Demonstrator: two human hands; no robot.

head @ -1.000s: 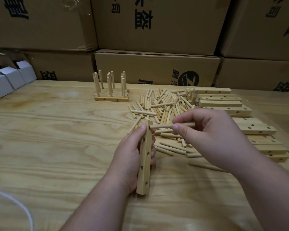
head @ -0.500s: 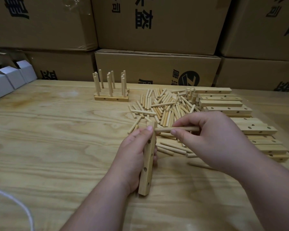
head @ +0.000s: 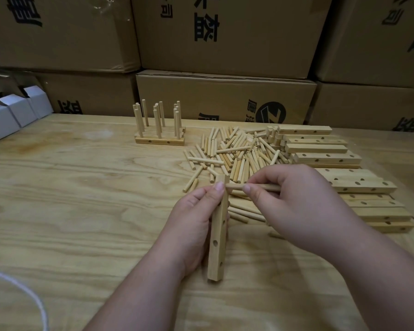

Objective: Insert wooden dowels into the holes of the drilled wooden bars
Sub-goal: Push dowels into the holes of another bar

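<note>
My left hand [head: 191, 220] grips a drilled wooden bar [head: 217, 240], held on edge and pointing away from me, with my thumb near its far end. My right hand [head: 294, 204] pinches a wooden dowel [head: 234, 186] held level, its left tip meeting the side of the bar at the far end. A pile of loose dowels [head: 234, 151] lies just beyond both hands. Drilled bars [head: 325, 158] are stacked to the right. Finished bars with upright dowels [head: 159, 130] stand at the back.
Cardboard boxes [head: 225, 99] form a wall behind the wooden table [head: 69, 199]. Small white boxes [head: 12, 113] sit at the far left edge. A white cord [head: 31, 297] curves over the table at the lower left.
My right hand has carried the dowel leftward until its tip reached the bar's far end. My left hand tilted the bar slightly and moved its thumb up toward that end.
</note>
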